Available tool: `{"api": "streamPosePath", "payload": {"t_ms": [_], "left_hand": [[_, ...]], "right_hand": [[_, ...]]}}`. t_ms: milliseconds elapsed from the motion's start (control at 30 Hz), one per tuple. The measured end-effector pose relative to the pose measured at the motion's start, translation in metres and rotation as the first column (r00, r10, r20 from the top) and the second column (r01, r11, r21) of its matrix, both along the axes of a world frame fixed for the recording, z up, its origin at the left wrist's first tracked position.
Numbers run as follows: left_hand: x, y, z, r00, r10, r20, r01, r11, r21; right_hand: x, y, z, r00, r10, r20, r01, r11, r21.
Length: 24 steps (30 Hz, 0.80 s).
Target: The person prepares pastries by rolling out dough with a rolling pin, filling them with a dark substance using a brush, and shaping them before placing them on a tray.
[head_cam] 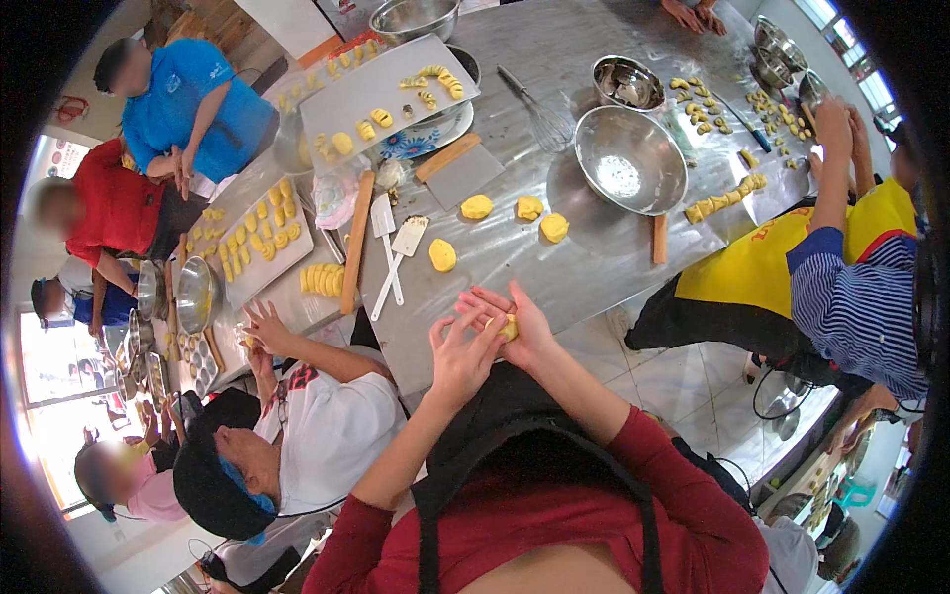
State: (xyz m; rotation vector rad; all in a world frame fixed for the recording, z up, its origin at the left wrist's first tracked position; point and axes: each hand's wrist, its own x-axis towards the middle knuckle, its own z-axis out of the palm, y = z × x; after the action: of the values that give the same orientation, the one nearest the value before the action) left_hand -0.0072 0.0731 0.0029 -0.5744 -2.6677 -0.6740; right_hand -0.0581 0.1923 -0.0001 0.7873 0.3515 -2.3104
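Observation:
Between my two hands, just off the steel table's near edge, is a small piece of yellow dough. My right hand cradles it in a turned-up palm, and the fingers of my left hand press on it from the other side. Beyond them on the steel table lie four yellow dough lumps, one nearest my hands and another farther right. White spatulas with doughy blades lie crossed at the left. Past the lumps rests a dough scraper with a wooden handle.
A large steel bowl, a whisk and a tray of shaped dough stand farther back. A wooden stick lies at left. A co-worker in white is close at left; another in a yellow apron works at right.

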Motion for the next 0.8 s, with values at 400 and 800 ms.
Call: {"api": "streamPosePath", "payload": {"t_ms": [400, 800], "left_hand": [[-0.009, -0.002, 0.015, 0.933, 0.078, 0.352, -0.239, 0.863, 0.444], [-0.016, 0.0, 0.006, 0.924, 0.058, 0.378, -0.24, 0.857, 0.456]], "right_hand": [[0.0, 0.01, -0.032, 0.986, 0.108, -0.128, -0.133, 0.97, -0.204], [0.002, 0.004, -0.026, 0.982, 0.158, -0.106, -0.163, 0.986, -0.037]]}}
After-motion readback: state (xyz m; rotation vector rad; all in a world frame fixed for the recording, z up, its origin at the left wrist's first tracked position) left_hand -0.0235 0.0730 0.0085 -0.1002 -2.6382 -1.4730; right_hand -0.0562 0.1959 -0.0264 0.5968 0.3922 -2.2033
